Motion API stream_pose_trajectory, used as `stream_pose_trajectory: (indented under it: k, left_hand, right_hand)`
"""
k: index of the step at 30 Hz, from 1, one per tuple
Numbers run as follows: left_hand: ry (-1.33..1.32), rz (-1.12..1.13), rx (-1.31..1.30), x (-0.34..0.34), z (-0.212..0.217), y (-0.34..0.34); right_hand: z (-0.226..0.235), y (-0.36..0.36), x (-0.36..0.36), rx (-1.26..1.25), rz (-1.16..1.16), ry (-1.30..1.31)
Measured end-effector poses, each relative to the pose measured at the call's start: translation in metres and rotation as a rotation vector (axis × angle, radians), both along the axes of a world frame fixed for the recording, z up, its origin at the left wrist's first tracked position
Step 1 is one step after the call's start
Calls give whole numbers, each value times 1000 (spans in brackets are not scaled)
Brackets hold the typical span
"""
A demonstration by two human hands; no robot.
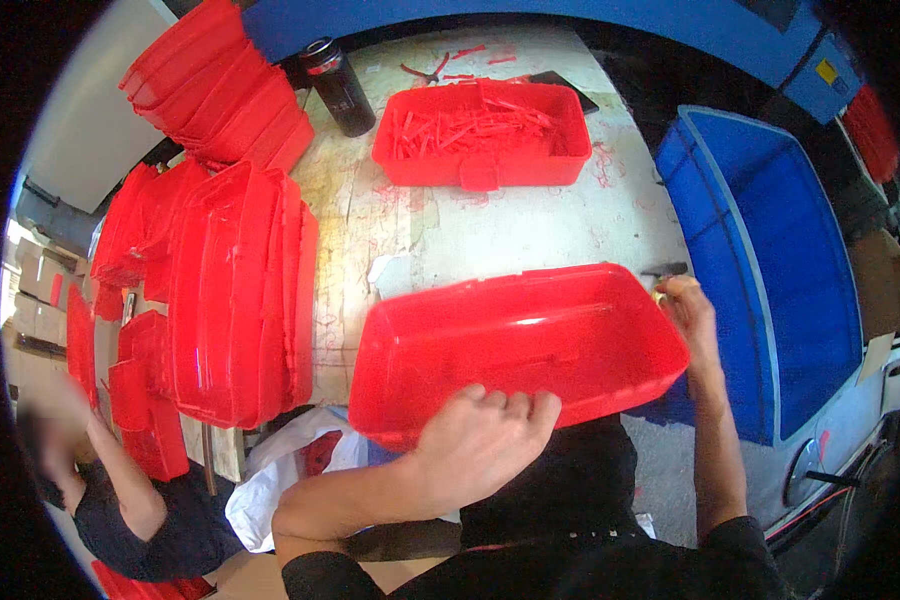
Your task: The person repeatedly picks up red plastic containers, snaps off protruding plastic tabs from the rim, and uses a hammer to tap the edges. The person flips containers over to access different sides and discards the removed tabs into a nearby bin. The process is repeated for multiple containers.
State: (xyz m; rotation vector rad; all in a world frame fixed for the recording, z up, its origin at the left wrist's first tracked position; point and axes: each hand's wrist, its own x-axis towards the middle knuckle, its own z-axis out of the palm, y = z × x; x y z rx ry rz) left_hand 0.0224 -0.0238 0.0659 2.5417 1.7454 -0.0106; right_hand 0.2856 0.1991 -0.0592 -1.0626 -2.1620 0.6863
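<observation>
A long red plastic bin (530, 330) is tilted in front of me at the near side of the table, its hollow inside facing up. My left hand (485, 430) has its fingers curled over the bin's near rim. At the bin's right end, my right hand (688, 305) is closed on a small tool (665, 270). Of that tool only a dark part and a yellowish bit show, so its kind is unclear. Farther back stands a second red bin (480, 172), filled with thin red plastic strips (480, 130).
Stacks of red bins (230, 290) line the table's left side. A dark bottle (338, 88) and red-handled pliers (428, 70) are at the back. On the right stands a large blue crate (740, 270). Another person's arm (125, 470) is at lower left, near a white plastic bag (270, 485).
</observation>
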Motion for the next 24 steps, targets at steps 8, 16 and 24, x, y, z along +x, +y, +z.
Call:
stream_pose_trajectory:
  k: [8,16,24]
  left_hand:
    - [-197,109,87,-18,-104,13]
    - [-488,124,96,-35,-102,11]
    - [-981,270,131,-49,-90,-3]
  right_hand:
    - [66,118,-129,109,212,6]
    - [-10,232,-320,358,324,-453]
    - [-4,229,-320,377,307,-644]
